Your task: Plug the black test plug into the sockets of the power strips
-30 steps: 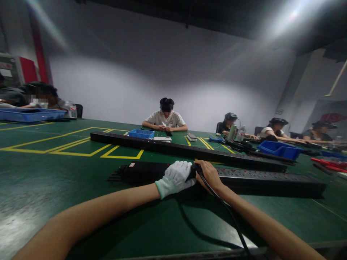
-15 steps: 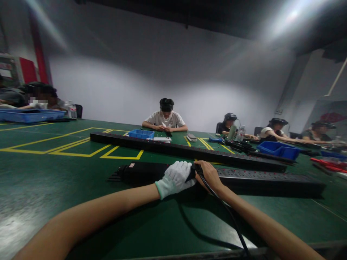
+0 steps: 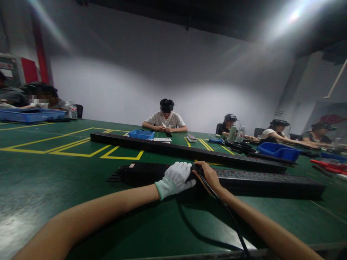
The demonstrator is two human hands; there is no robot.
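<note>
A long black power strip (image 3: 271, 183) with rows of sockets and small red dots lies across the table in front of me. My left hand (image 3: 176, 178), in a white glove with a green cuff, is wrapped over the strip left of its middle. Beside it, my bare right hand (image 3: 209, 177) is closed on the end of a black cable (image 3: 233, 221), pressed against the strip's top. The fingers hide the cable's tip, so I cannot tell whether it sits in a socket. From there the cable runs down over the table's front edge.
Behind lies a second long black power strip (image 3: 162, 146). Farther back are a small blue tray (image 3: 141, 134), a white phone-like object (image 3: 162, 139) and a blue bin (image 3: 279, 151). A person (image 3: 166, 117) sits opposite; others sit left and right. Yellow tape (image 3: 73, 155) marks the green table (image 3: 81, 187).
Both hands stay in place on the power strip. The view has shifted very slightly; nothing else visibly differs.
</note>
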